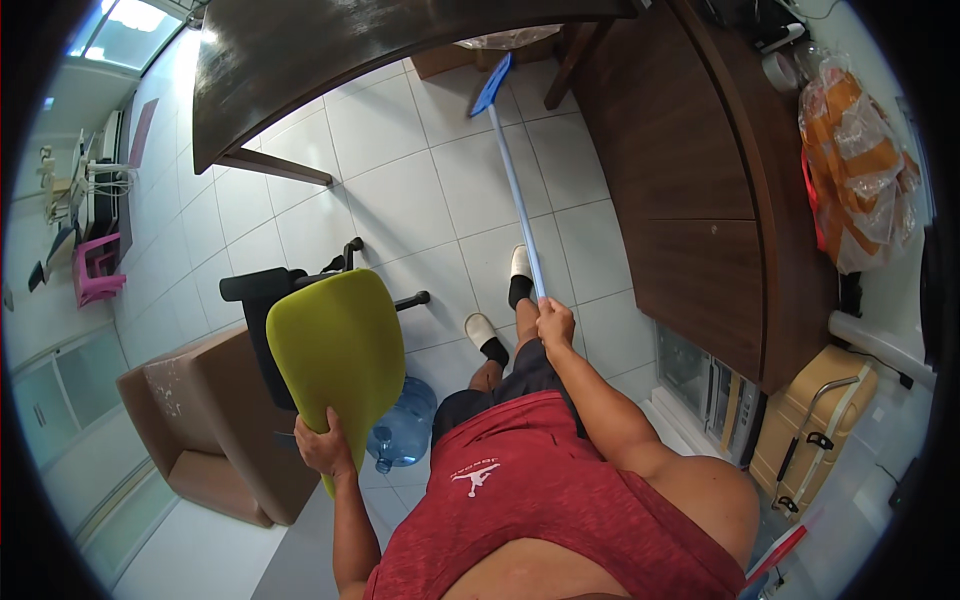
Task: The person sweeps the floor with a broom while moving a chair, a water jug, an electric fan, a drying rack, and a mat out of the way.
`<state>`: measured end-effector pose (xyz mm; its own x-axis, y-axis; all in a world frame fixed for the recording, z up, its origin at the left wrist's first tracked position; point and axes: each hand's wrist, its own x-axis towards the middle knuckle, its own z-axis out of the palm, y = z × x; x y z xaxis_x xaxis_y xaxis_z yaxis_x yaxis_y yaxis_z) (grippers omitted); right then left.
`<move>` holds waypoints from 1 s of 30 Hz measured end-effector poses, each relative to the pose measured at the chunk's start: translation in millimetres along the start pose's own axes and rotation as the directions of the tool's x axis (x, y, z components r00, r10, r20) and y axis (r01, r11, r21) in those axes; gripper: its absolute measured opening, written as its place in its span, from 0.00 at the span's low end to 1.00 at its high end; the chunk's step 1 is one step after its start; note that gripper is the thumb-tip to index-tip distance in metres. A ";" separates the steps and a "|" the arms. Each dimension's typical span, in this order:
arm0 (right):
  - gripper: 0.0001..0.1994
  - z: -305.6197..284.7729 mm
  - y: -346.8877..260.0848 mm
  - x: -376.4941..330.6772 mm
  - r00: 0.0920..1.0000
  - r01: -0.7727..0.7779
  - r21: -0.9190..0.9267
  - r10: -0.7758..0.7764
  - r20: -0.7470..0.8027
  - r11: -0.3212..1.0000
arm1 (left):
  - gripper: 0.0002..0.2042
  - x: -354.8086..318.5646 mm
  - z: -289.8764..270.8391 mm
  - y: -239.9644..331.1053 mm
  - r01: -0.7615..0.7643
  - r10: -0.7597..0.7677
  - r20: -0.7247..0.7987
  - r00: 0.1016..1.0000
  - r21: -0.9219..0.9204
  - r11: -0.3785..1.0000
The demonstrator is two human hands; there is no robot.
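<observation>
My right hand (555,322) grips the near end of a long light-blue mop pole (518,195). The pole runs away from me over the white tiled floor to a blue mop head (492,85) lying under the edge of a dark wooden table (330,50). My left hand (325,447) holds the lower edge of the yellow-green backrest of an office chair (335,345), which stands to my left with black armrests. My feet in white slippers (520,262) stand beside the pole.
A dark wooden desk (700,200) curves along the right, with plastic bags (855,170) on top. A blue water bottle (403,430) lies by the chair. A brown sofa (215,430) sits at lower left, a yellow suitcase (810,425) at right.
</observation>
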<state>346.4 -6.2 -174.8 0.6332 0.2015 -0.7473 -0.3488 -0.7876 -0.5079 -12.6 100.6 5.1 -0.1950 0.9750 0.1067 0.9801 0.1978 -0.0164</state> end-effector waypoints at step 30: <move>0.16 23.9 -87.9 39.6 0.831 -0.470 0.438 0.218 0.511 0.766 | 0.24 -11.9 -7.7 -2.3 0.107 -0.107 0.030 0.994 0.014 0.994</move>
<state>385.6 84.9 -169.9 0.0973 0.2933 -0.9511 -0.8676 -0.4432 -0.2254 -12.2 87.8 11.6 -0.2998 0.9508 0.0775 0.9531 0.3021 -0.0188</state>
